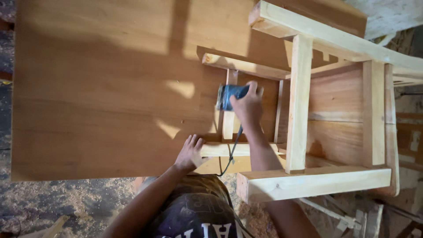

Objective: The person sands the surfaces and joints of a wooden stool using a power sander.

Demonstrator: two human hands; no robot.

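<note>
A pale wooden chair frame (299,101) lies on its side on a large brown wooden board (101,97). My right hand (247,107) grips a small blue power sander (230,97) pressed against a thin upright slat (229,119) of the frame. A dark cord (231,154) runs from the sander down toward my body. My left hand (190,153) lies flat with fingers spread on the board's near edge, touching the end of a low rail (220,150) of the frame.
Sawdust and wood shavings (57,202) cover the floor below the board. Loose wooden strips (335,213) lie at the lower right. More timber pieces (407,141) stand at the right edge. Patches of sunlight fall across the board.
</note>
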